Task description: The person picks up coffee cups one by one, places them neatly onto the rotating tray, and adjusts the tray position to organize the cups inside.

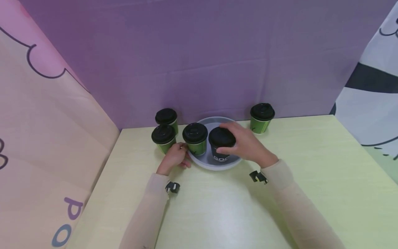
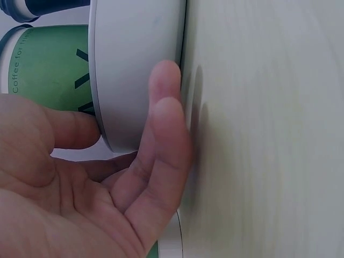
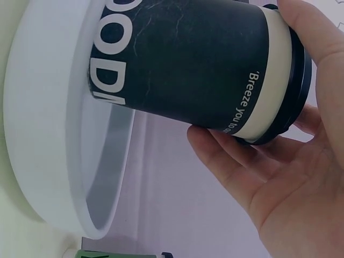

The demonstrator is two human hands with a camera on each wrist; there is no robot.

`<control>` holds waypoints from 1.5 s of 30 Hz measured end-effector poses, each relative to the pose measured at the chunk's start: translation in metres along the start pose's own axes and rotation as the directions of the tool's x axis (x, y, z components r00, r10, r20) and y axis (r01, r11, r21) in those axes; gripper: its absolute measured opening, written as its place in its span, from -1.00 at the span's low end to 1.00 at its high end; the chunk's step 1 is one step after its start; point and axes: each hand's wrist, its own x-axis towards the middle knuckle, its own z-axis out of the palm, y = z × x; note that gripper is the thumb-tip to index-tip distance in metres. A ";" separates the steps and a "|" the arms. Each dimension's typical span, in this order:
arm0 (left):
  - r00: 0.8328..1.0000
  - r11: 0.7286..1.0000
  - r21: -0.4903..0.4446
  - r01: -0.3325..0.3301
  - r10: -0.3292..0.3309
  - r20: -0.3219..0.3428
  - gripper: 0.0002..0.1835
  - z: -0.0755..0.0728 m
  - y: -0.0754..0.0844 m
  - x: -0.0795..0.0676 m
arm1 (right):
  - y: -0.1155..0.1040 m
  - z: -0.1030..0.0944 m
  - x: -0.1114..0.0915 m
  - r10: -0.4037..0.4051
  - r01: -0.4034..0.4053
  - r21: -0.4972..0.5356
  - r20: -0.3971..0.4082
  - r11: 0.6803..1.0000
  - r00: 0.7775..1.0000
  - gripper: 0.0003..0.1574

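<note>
A round, pale grey tray (image 1: pixel 214 167) with a raised rim lies on the table. My left hand (image 1: pixel 175 156) holds its left edge, thumb at the top of the rim and fingers along the outer wall (image 2: pixel 129 64) in the left wrist view. In my right hand (image 1: pixel 248 143) is a black paper coffee cup (image 3: pixel 188 64) with white lettering, gripped around its lid and upper part. The cup's base is down inside the tray. Beside it on the tray's left side stands a green paper cup (image 1: pixel 198 148) with a black lid.
Two more lidded green cups, a nearer one (image 1: pixel 163 135) and one behind it (image 1: pixel 166 117), stand left of the tray. Another green cup (image 1: pixel 261 119) is at the back right. A purple backdrop (image 1: pixel 199 69) rises at the table's (image 1: pixel 217 207) far edge.
</note>
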 end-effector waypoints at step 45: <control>0.998 1.000 0.026 0.005 -0.007 0.063 -0.46 -0.005 0.002 -0.002 | -0.004 0.014 -0.001 -0.010 0.010 -0.002 0.020 1.000 1.000 0.08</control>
